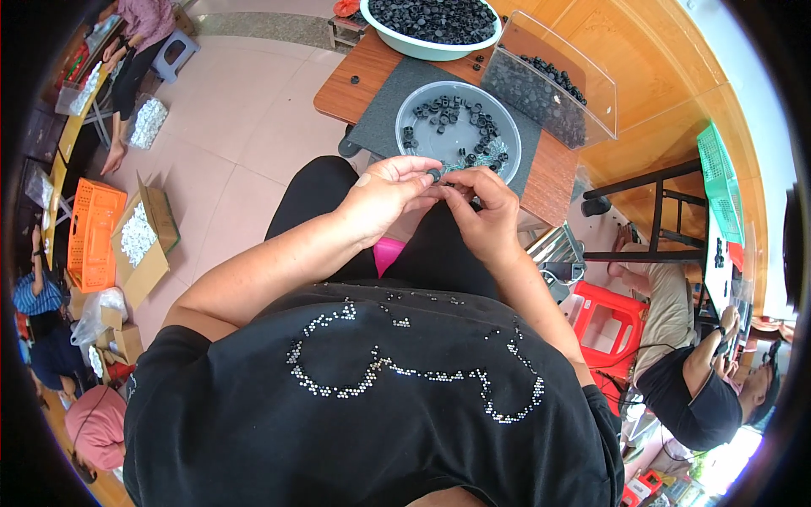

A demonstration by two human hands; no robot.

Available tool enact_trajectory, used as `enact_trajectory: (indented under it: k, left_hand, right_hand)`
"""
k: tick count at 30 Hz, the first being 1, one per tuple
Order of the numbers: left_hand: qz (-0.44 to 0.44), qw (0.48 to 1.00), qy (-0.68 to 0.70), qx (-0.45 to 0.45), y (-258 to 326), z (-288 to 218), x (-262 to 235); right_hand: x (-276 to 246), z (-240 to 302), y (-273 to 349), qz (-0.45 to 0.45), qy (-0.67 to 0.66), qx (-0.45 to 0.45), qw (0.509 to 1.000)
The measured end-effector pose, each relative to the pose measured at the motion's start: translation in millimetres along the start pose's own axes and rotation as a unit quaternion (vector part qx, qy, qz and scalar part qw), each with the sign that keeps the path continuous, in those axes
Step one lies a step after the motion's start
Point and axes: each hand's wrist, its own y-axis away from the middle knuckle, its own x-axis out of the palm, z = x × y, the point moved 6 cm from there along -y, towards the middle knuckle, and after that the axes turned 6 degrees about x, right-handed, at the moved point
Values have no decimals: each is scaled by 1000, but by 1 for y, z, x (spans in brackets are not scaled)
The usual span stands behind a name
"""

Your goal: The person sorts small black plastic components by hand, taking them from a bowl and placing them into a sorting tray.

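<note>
My left hand (pixel 384 196) and my right hand (pixel 481 211) meet over my lap, just in front of the small wooden table (pixel 355 80). Their fingertips pinch a small black ring part (pixel 434 175) between them. Right beyond the hands sits a round clear tray (pixel 507 139) on a dark grey mat (pixel 384 118), holding several black ring parts. Which hand carries the part's weight I cannot tell; both touch it.
A pale green basin (pixel 422 49) heaped with black parts and a clear plastic box (pixel 583 80) with more stand at the table's far side. Left on the floor are an orange crate (pixel 91 232) and a cardboard box (pixel 152 253) of white pieces. Other people sit at left and lower right; a red stool (pixel 604 317) is at right.
</note>
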Motion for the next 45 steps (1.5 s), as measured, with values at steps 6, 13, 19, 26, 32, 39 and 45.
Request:
enact_trajectory:
  k: [6, 13, 19, 26, 32, 39, 45]
  left_hand:
    - [1, 998, -48, 41, 3, -5, 5]
    - [30, 998, 55, 7, 1, -1, 3]
    - [68, 973, 211, -62, -1, 9, 0]
    - [71, 969, 227, -68, -1, 9, 1]
    - [60, 976, 202, -59, 0, 8, 2]
    - [43, 982, 180, -47, -1, 6, 1]
    - [44, 984, 166, -42, -1, 4, 1]
  right_hand:
    - [0, 5, 0, -34, 90, -100, 990]
    - [-2, 11, 2, -59, 91, -82, 991]
    - [-3, 17, 3, -58, 96, -113, 987]
    - [-4, 21, 4, -72, 72, -115, 988]
    - [-2, 17, 5, -71, 95, -126, 985]
    - [0, 19, 6, -79, 84, -180, 977]
    - [0, 9, 6, -84, 18, -77, 993]
